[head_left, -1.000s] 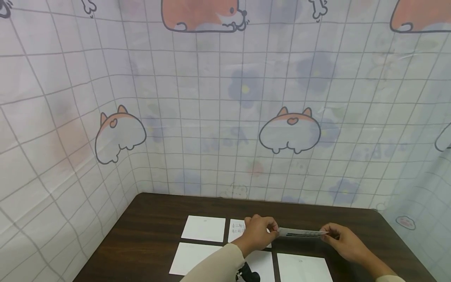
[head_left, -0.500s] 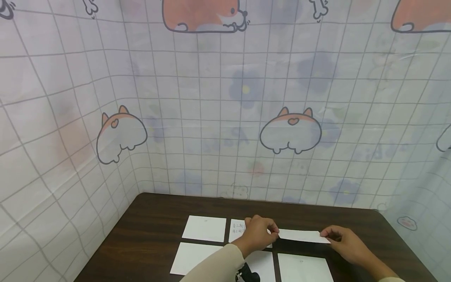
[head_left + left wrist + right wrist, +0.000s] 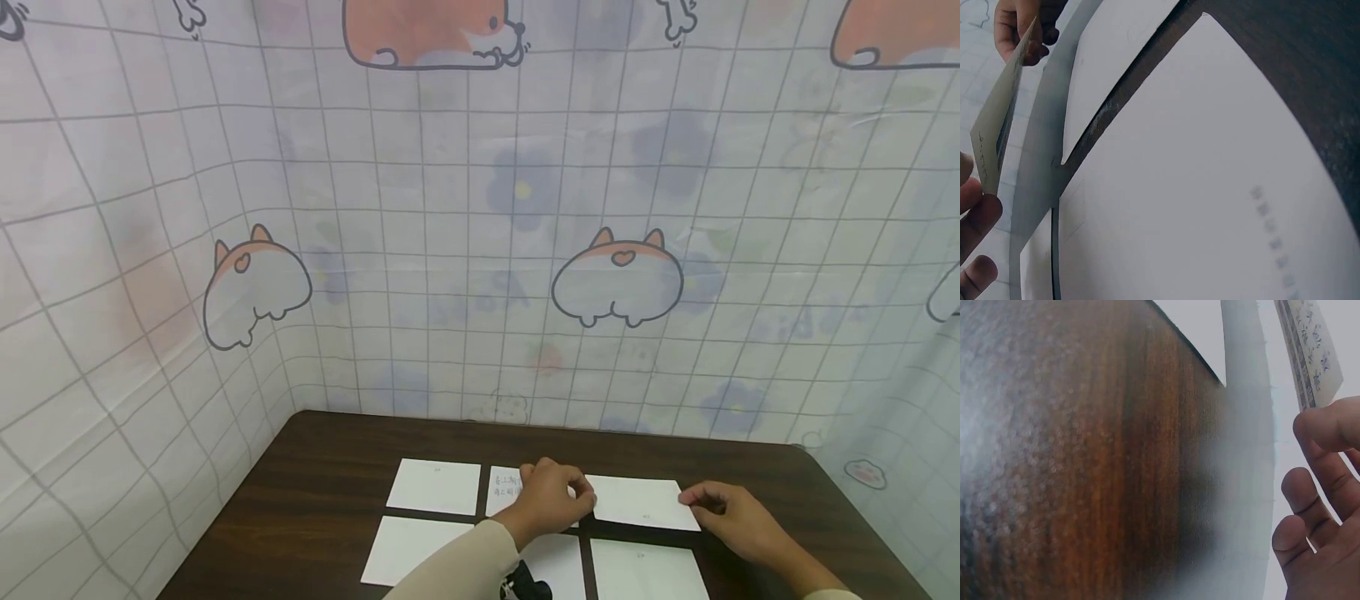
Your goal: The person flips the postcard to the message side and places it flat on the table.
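Observation:
My left hand (image 3: 549,500) and right hand (image 3: 731,518) pinch opposite ends of a white card (image 3: 643,502) above the table's right half. Its plain face, with a tiny mark near the lower edge, shows in the head view. From the right wrist, the card's other face (image 3: 1317,353) shows dark bands and printed or handwritten marks. The left wrist view has the card (image 3: 999,119) nearly edge-on between both hands. Under my left forearm lies a card with handwriting (image 3: 504,490), partly covered by that hand.
On the dark wooden table (image 3: 337,450) lie more white cards in rows: one at the back left (image 3: 435,486), one at the front left (image 3: 412,546), one at the front right (image 3: 648,571). A patterned curtain (image 3: 450,250) hangs behind and on both sides.
The held card has tipped over between my hands: its printed side showed first, then a narrow blank strip, and now the broad blank face. Both hands stay nearly in place.

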